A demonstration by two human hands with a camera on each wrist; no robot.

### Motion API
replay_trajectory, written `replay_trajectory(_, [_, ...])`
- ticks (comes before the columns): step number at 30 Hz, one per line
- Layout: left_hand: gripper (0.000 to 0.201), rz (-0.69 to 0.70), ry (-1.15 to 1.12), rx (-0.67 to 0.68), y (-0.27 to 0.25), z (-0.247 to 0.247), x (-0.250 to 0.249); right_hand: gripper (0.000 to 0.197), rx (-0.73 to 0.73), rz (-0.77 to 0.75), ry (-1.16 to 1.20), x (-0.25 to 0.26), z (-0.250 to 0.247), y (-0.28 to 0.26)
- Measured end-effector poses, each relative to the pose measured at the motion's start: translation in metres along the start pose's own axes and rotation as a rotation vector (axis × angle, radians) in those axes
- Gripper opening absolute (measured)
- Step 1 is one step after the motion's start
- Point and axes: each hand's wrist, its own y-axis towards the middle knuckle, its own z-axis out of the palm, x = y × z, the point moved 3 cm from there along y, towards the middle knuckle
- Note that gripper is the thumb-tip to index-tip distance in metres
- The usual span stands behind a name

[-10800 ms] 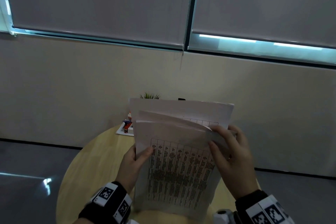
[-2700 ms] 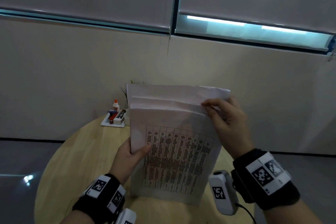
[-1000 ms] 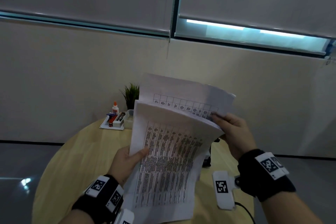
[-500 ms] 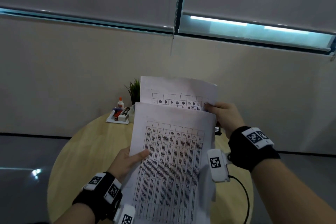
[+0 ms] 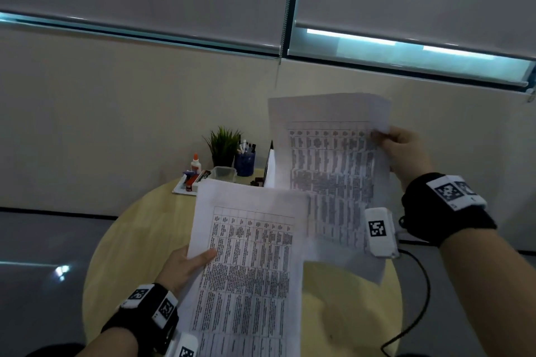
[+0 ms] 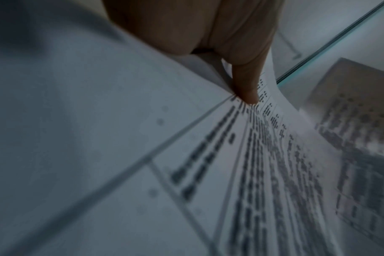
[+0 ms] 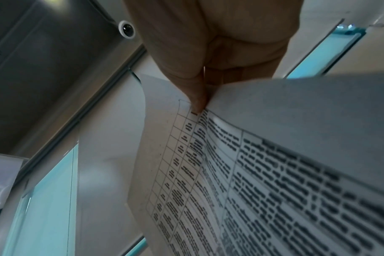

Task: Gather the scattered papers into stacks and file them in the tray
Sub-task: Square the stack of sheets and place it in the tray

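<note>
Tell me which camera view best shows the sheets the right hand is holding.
The head view: the right hand pinches the raised sheets at their upper right edge, whole outline visible. The right wrist view shows only a blurred close-up of the pinch; the left wrist view catches a blurred corner at far right.

Table front point(image 5: 130, 255) bare, far edge crowded — plant point(image 5: 223, 143), pen cup point(image 5: 245, 162), supply tray point(image 5: 185, 190)

Two bare hands, left hand point(image 5: 185, 265) and right hand point(image 5: 407, 153), with bare forearms and no sleeves. Thick black band point(image 5: 145, 319) on the left wrist and another black band point(image 5: 446, 209) on the right wrist, each with white squares printed in black blocky patterns. Small white box point(image 5: 378, 232) with the same pattern under the right wrist, trailing a black cable point(image 5: 417, 298); another white box point(image 5: 184, 346) under the left wrist.
</note>
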Motion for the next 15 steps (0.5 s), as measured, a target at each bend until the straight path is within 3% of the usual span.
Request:
replay_trajectory(2, [0.010, 0.032, 0.026, -0.050, 0.000, -0.005, -0.001, 0.016, -0.008, -0.027, -0.056, 0.001, -0.014, 0.003])
replay_trajectory(8, [0.034, 0.004, 0.001, -0.140, 0.009, -0.016, -0.007, 0.023, -0.069, -0.037, -0.197, -0.006, -0.045, -0.003])
replay_trajectory(11, [0.034, 0.007, -0.008, -0.101, 0.012, -0.008, -0.017, 0.009, 0.030, 0.058, -0.087, -0.014, -0.042, -0.017])
replay_trajectory(15, [0.030, 0.048, -0.057, -0.038, 0.011, 0.013, -0.032, 0.009, 0.121, 0.255, 0.075, -0.048, -0.018, -0.051])
